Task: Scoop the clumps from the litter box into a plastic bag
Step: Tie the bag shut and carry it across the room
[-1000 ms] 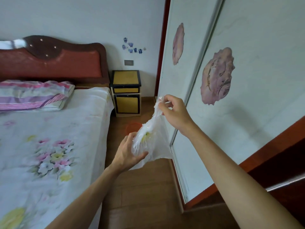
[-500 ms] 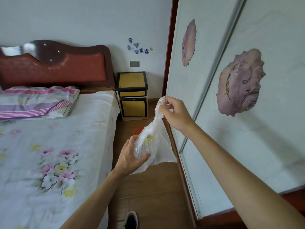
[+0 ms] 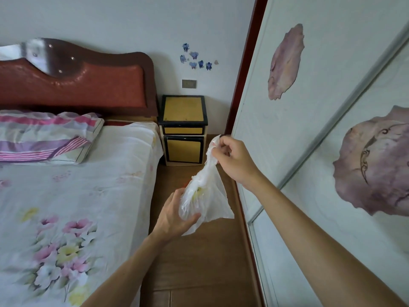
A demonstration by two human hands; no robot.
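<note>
A thin white plastic bag (image 3: 210,196) hangs in the air between my hands, above the wooden floor strip beside the bed. My right hand (image 3: 234,160) pinches its bunched top. My left hand (image 3: 174,216) grips its lower, crumpled part from below; something yellowish shows faintly through the plastic. A bit of an orange-red object (image 3: 187,180) shows on the floor behind the bag, mostly hidden. No litter box or scoop is in view.
A bed (image 3: 73,196) with a flowered sheet and a striped pillow (image 3: 44,138) fills the left. A yellow and black nightstand (image 3: 183,129) stands against the far wall. Sliding wardrobe doors (image 3: 309,129) run along the right. The wooden floor (image 3: 199,262) forms a narrow aisle between them.
The view has swung left and down a little; the wardrobe now sits further right. Both hands keep the same hold on the bag, which hangs slightly more stretched.
</note>
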